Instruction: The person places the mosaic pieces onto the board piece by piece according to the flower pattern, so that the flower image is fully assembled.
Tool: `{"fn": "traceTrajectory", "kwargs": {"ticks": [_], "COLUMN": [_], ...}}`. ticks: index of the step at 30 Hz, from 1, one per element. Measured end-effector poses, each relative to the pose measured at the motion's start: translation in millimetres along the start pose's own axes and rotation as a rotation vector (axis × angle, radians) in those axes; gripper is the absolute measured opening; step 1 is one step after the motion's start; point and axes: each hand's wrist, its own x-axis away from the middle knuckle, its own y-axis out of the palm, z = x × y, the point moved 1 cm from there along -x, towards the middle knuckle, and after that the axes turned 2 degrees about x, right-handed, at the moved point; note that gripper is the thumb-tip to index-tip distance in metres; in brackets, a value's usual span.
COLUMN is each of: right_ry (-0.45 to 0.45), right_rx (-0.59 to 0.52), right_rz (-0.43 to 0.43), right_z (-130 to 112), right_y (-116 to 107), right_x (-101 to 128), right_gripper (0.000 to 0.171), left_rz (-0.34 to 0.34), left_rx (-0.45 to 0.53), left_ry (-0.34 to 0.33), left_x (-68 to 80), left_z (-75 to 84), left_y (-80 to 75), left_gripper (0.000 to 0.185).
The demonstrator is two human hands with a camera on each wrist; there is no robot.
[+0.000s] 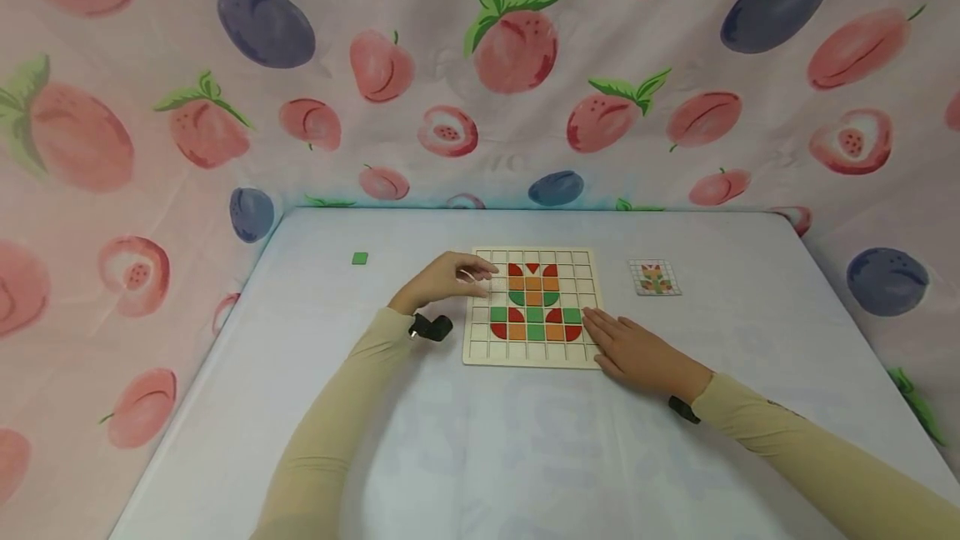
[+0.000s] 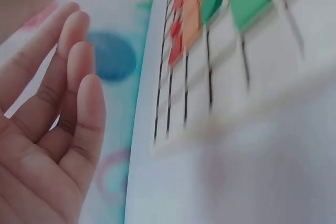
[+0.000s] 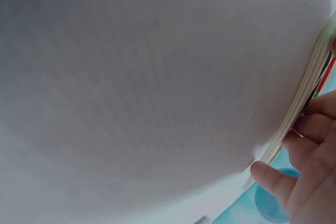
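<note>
A pale wooden grid board (image 1: pixel 480 350) lies on the table with red, orange and green pieces set in its squares as a flower-like pattern. Over the board's upper left edge hovers my left hand (image 1: pixel 444 280), fingers loosely bent, nothing between them. The left wrist view shows its fingers (image 2: pixel 90 103) apart from the board's surface (image 2: pixel 226 95). My right hand (image 1: pixel 645 357) rests with extended fingers on the board's lower right edge, close to a green square (image 1: pixel 572 316). In the right wrist view its fingers (image 3: pixel 310 129) touch the board's side.
A lone green square tile (image 1: pixel 360 258) lies left of the board. To the right is a small card (image 1: pixel 655 277) printed with a similar flower pattern on a grid. Fruit-printed cloth (image 1: pixel 420 157) hangs behind the white table (image 1: pixel 495 448) and along its sides.
</note>
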Motion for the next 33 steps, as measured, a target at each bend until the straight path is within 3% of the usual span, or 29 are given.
{"fn": "traceTrajectory", "kwargs": {"ticks": [7, 11, 14, 18, 25, 33], "right_ry": [0.012, 0.013, 0.011, 0.01, 0.015, 0.014], "right_rx": [0.003, -0.015, -0.014, 0.002, 0.007, 0.02], "right_rz": [-0.024, -0.017, -0.015, -0.013, -0.014, -0.013], "right_z": [-0.4, -1.3, -1.8, -1.8, -1.6, -1.6], "right_y": [0.8, 0.3, -0.3, -1.1, -0.4, 1.2], "right_x": [-0.2, 0.2, 0.4, 0.4, -0.3, -0.4], "right_gripper": [0.06, 0.06, 0.06, 0.06, 0.061, 0.06], "left_rz": [0.162, 0.23, 0.284, 0.344, 0.389, 0.375], "left_rx": [0.038, 0.081, 0.079, 0.069, 0.029, -0.031], "left_ry": [-0.093, -0.131, -0.164, -0.206, -0.313, -0.399], "left_x": [28.4, 48.1, 62.0, 73.6, 82.7, 81.1], "left_z": [-26.2, -28.6, -27.6, -43.0, -89.9, -104.2], "left_y": [-52.1, -79.5, -96.1, -114.4, -134.0, -135.5], "left_gripper": [0.042, 0.043, 0.043, 0.043, 0.046, 0.046]}}
